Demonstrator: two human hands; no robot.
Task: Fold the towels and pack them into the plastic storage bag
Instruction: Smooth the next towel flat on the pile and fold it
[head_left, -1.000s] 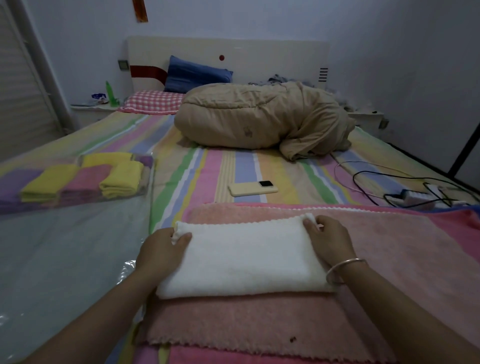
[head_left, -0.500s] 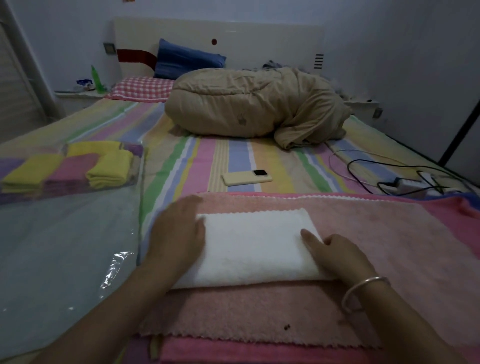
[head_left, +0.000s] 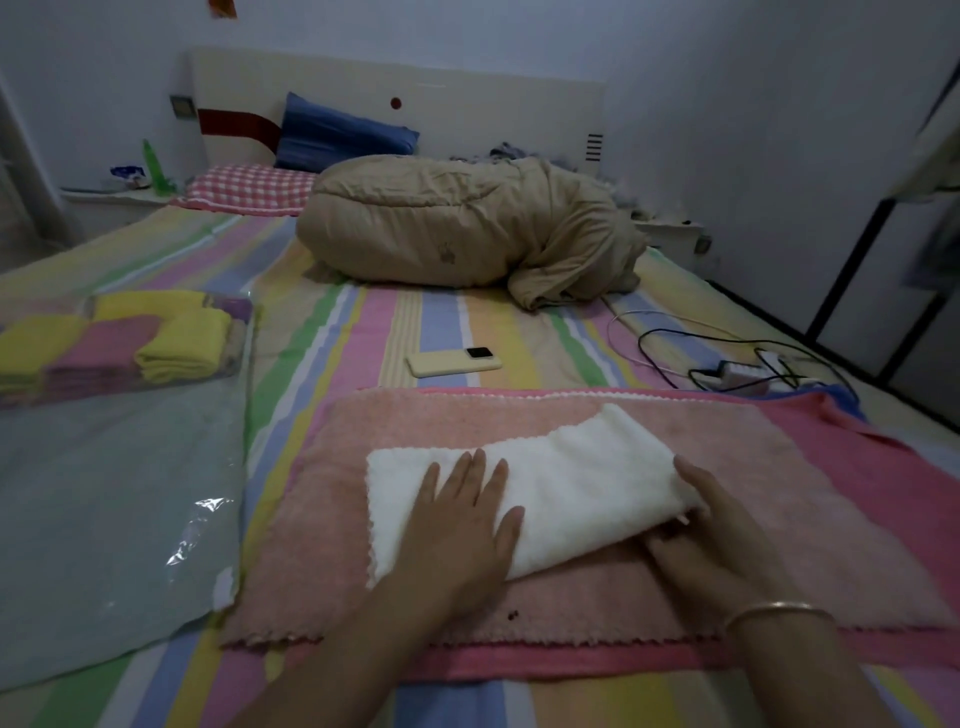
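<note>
On the bed, mid-fold: the white towel (head_left: 545, 499) is being doubled over on the pink towels (head_left: 623, 587).

The left hand (head_left: 462, 525) lies flat with fingers spread, pinning the white towel's near-left half; the right hand (head_left: 696, 530) grips its lifted right end, thumb on top. Next, likely, that end should be carried leftward over the flat hand's line, edges matched. The plastic storage bag (head_left: 104, 519), already holding folded towels (head_left: 171, 343), lies open-sided to the left, nothing between; phone (head_left: 452, 361) and cables (head_left: 727, 358) sit well beyond.
</note>
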